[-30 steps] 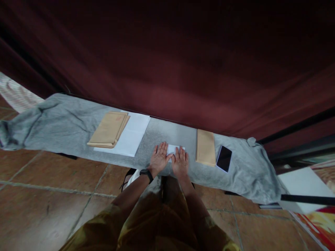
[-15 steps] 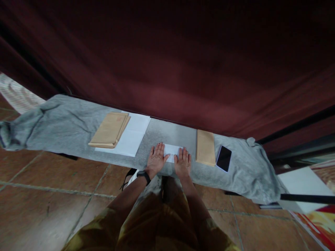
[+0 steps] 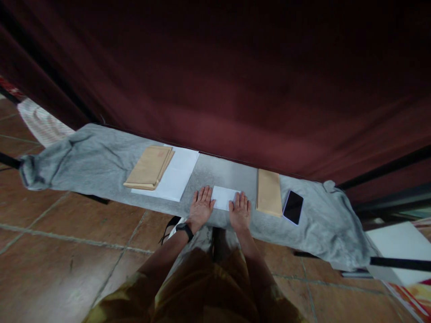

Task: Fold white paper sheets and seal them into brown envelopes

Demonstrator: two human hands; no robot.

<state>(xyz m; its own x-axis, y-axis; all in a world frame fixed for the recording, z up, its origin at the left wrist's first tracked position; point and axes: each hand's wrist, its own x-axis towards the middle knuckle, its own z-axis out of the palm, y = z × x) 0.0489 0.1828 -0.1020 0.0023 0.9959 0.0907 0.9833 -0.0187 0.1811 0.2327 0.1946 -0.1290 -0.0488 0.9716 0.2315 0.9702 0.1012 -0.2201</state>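
A small white folded paper [image 3: 225, 198] lies flat on the grey cloth [image 3: 232, 168] in front of me. My left hand [image 3: 201, 207] rests palm down at the paper's left edge, fingers stretched out. At its right edge lies my right hand [image 3: 240, 211], also flat, its fingertips over the paper's corner. Neither hand grips anything. To the right of my right hand is a brown envelope [image 3: 269, 193]. Left of my left hand, several brown envelopes [image 3: 148, 168] are stacked partly over white sheets [image 3: 178, 172].
A dark-screened phone [image 3: 293, 207] lies right of the single envelope. Behind the cloth-covered surface hangs a dark red curtain [image 3: 215, 98]. Black bars [image 3: 400, 264] stand at the right end, beside a white board [image 3: 400, 244]. Below is a tiled floor [image 3: 67, 260].
My hands have slid slightly apart, the right one moving right, so more of the small paper shows. The whole view has shifted a little as my head turned.
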